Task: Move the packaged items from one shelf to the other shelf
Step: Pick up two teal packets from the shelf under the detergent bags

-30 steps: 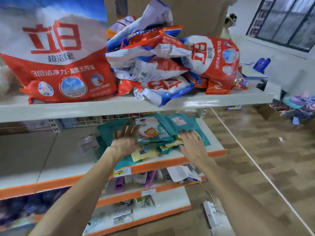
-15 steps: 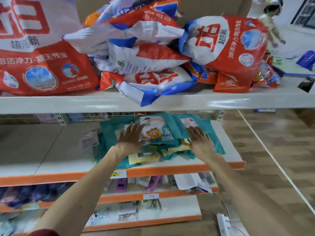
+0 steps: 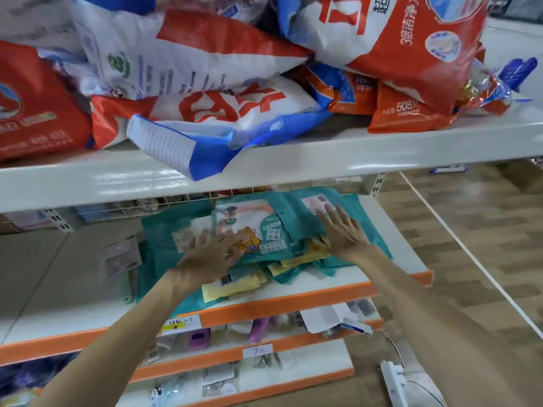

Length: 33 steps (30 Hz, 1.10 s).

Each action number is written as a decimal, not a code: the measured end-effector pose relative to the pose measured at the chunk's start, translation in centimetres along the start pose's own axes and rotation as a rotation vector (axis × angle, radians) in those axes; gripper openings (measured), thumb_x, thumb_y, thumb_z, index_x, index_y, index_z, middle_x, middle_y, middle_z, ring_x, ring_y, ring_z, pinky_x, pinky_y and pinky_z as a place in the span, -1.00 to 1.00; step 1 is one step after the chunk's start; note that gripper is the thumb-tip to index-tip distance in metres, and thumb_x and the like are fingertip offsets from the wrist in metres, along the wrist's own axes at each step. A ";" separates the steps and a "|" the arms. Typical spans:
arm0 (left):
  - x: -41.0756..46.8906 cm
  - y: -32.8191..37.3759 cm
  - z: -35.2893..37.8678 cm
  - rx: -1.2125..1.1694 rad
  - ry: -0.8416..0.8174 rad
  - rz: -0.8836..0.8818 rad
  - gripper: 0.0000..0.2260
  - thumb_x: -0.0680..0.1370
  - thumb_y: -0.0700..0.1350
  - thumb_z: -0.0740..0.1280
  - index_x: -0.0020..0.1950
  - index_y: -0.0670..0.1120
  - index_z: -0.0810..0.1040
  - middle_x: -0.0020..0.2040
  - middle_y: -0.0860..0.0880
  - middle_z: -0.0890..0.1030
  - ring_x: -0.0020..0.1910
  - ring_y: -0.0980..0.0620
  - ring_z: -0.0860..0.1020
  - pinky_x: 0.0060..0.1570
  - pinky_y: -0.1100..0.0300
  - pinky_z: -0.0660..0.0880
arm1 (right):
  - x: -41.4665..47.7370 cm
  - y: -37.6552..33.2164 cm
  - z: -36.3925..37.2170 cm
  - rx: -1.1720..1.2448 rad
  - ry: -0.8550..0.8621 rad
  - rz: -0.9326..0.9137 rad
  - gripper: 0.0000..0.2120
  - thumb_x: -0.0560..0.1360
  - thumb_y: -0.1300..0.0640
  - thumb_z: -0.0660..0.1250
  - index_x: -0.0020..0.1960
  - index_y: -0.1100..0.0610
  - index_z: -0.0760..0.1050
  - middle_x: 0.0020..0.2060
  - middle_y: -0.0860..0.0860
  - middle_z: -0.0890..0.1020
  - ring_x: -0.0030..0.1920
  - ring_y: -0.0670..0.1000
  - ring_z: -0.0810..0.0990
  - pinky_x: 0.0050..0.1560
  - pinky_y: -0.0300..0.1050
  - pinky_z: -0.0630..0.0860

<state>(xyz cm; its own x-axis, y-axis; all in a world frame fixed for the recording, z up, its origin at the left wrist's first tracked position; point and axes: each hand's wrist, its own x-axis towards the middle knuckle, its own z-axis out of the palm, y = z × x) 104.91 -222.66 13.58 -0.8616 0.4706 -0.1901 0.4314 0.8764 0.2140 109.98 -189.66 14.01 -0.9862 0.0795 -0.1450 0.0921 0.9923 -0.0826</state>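
A heap of flat teal packets (image 3: 302, 218) with some yellow ones (image 3: 235, 287) lies on the orange-edged middle shelf (image 3: 293, 301). The top packet shows a cartoon bear (image 3: 249, 239). My left hand (image 3: 210, 257) lies on the heap's left side with fingers spread over the bear packet. My right hand (image 3: 342, 232) rests flat on the heap's right side, fingers straight. Neither hand grips anything. Above, the white top shelf (image 3: 323, 154) carries a pile of red, white and blue detergent bags (image 3: 235, 110).
A small clear packet (image 3: 122, 255) lies left of the heap on the grey shelf board. Two lower orange-edged shelves (image 3: 264, 352) hold small items and a white carton (image 3: 326, 317). A white power strip (image 3: 395, 383) with a cable lies on the wood-pattern floor at the right.
The view has come closer to the shelves. Both hands have slid farther in over the teal heap, the right hand reaching toward its back right part.
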 end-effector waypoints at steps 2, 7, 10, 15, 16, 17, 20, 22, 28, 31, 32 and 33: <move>-0.5 -0.8 -0.2 -0.017 0.023 0.007 -0.60 0.63 0.23 0.00 0.47 0.23 0.23 0.54 0.08 0.22 0.51 -0.16 0.16 0.47 -0.23 0.10 | 0.5 0.3 0.5 -0.016 -0.028 -0.021 -0.36 0.67 0.03 0.05 0.60 -0.02 -0.26 0.59 -0.03 -0.19 0.57 0.07 -0.26 0.55 0.17 -0.08; -0.7 0.5 0.3 -0.186 0.246 -0.015 -0.77 0.62 0.09 0.19 0.18 0.00 0.47 0.23 0.01 0.48 0.07 0.03 0.47 0.06 0.08 0.45 | 0.2 -1.0 1.7 -0.053 -0.028 -0.016 -0.22 0.58 0.32 0.21 0.60 0.04 -0.18 0.60 -0.05 -0.07 0.59 0.05 -0.17 0.56 0.10 -0.02; 0.6 1.4 0.5 -0.249 0.316 -0.140 -0.68 0.56 0.18 0.26 0.08 -0.07 0.44 0.15 -0.05 0.46 0.01 -0.09 0.51 0.01 -0.05 0.52 | -1.3 -1.6 2.2 -0.101 0.049 -0.045 -0.20 0.53 0.33 0.29 0.60 0.07 -0.09 0.59 -0.02 0.06 0.59 0.08 -0.06 0.55 0.07 0.02; 1.7 0.6 1.1 -0.271 0.226 -0.262 -0.35 0.49 0.31 0.26 0.35 -0.12 0.24 0.38 -0.18 0.31 0.33 -0.23 0.34 0.29 -0.23 0.38 | -2.6 -1.3 1.7 -0.105 0.100 -0.070 -0.19 0.49 0.40 0.24 0.59 0.03 -0.05 0.56 -0.03 0.14 0.57 0.13 -0.02 0.54 0.06 0.04; 1.7 0.5 1.2 -0.257 0.205 -0.249 -0.30 0.51 0.33 0.22 0.44 -0.10 0.15 0.48 -0.17 0.22 0.43 -0.24 0.24 0.38 -0.26 0.27 | -2.4 -1.0 1.4 -0.100 0.102 -0.062 -0.17 0.49 0.40 0.24 0.60 0.03 -0.09 0.58 -0.01 0.09 0.58 0.14 -0.06 0.55 0.08 0.02; 1.7 0.4 1.5 -0.224 0.180 -0.230 -0.29 0.54 0.32 0.16 0.52 -0.06 0.05 0.55 -0.14 0.10 0.51 -0.23 0.11 0.45 -0.26 0.15 | -2.1 -0.8 1.3 -0.092 0.102 -0.048 -0.14 0.48 0.42 0.24 0.60 0.03 -0.14 0.59 0.01 0.03 0.58 0.15 -0.12 0.54 0.09 0.00; 1.3 0.8 1.9 -0.117 0.156 -0.197 -0.37 0.63 0.25 0.02 0.59 0.03 -0.12 0.60 -0.06 -0.12 0.57 -0.17 -0.11 0.48 -0.20 -0.05 | -1.3 -0.4 1.1 -0.046 0.066 -0.028 -0.09 0.47 0.43 0.25 0.60 -0.01 -0.18 0.60 0.01 -0.09 0.58 0.12 -0.19 0.54 0.08 -0.03; 0.9 1.0 1.9 -0.116 0.149 -0.203 -0.39 0.64 0.24 0.00 0.60 0.06 -0.14 0.60 -0.05 -0.16 0.57 -0.18 -0.14 0.48 -0.22 -0.07 | -1.1 -0.2 1.3 -0.021 0.058 -0.048 -0.14 0.49 0.40 0.26 0.60 -0.03 -0.11 0.60 -0.01 -0.03 0.59 0.09 -0.11 0.55 0.06 0.01; 0.3 0.1 2.2 -0.137 0.124 -0.224 -0.38 0.62 0.28 0.03 0.59 0.12 -0.13 0.61 -0.01 -0.18 0.58 -0.18 -0.14 0.50 -0.26 -0.06 | -2.9 -0.5 2.3 -0.054 0.220 -0.099 -0.42 0.56 0.23 0.30 0.53 0.06 0.20 0.52 -0.01 0.29 0.50 0.03 0.29 0.43 -0.05 0.26; 0.0 -0.3 1.9 -0.149 0.101 -0.232 -0.38 0.61 0.28 0.05 0.59 0.13 -0.11 0.61 0.00 -0.17 0.58 -0.17 -0.12 0.50 -0.26 -0.08 | -4.0 -0.5 2.5 -0.128 0.246 -0.156 -0.52 0.51 0.22 0.37 0.42 0.16 0.39 0.37 0.09 0.50 0.34 0.11 0.52 0.24 0.03 0.48; -0.1 -0.5 1.8 -0.150 0.092 -0.231 -0.39 0.61 0.27 0.06 0.58 0.13 -0.09 0.61 -0.02 -0.14 0.58 -0.18 -0.10 0.50 -0.27 -0.07 | -4.5 -0.7 2.0 -0.159 0.235 -0.171 -0.59 0.50 0.22 0.37 0.34 0.17 0.44 0.24 0.10 0.61 0.20 0.14 0.61 0.12 0.03 0.55; -0.1 -0.7 1.6 -0.150 0.083 -0.229 -0.40 0.62 0.26 0.06 0.58 0.12 -0.08 0.61 -0.04 -0.11 0.57 -0.20 -0.07 0.49 -0.27 -0.05 | -4.8 -0.9 1.5 -0.205 0.226 -0.184 -0.66 0.50 0.25 0.36 0.27 0.18 0.47 0.08 0.10 0.67 0.03 0.15 0.67 -0.02 0.03 0.59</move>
<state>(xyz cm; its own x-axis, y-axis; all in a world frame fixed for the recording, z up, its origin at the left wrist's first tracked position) 105.17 -223.14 11.94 -0.9538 0.2467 -0.1717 0.1842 0.9311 0.3147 114.83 -191.03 13.31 -0.9913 -0.1061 0.0776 -0.0967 0.9886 0.1158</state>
